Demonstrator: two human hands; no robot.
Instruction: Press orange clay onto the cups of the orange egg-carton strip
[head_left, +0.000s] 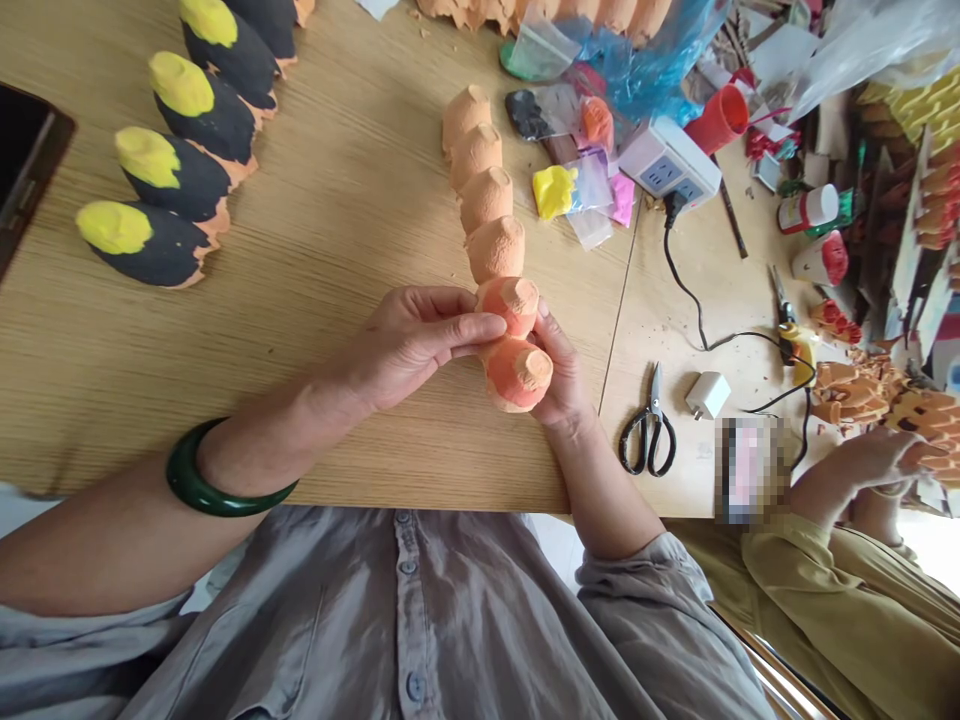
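Observation:
A strip of peach egg-carton cups (495, 245) stretches away from me over the wooden table. Its two nearest cups carry a smooth orange-red coating (517, 385) that looks like soft clay, with their tips left bare. My left hand (420, 340) grips the strip from the left, its thumb pressed on the second-nearest cup. On the other side my right hand (561, 365) wraps the same cups, its fingers partly hidden behind them. Beyond lie small bags with yellow clay (553, 192), orange clay (597, 122) and black clay (527, 115).
Black egg-carton strips with yellow tips (169, 160) stand at left, near a dark phone (26, 165). To the right are scissors (649, 425), a power strip (670, 165) with its cord, and a white charger (708, 394). A co-worker's hand (885, 455) is at far right.

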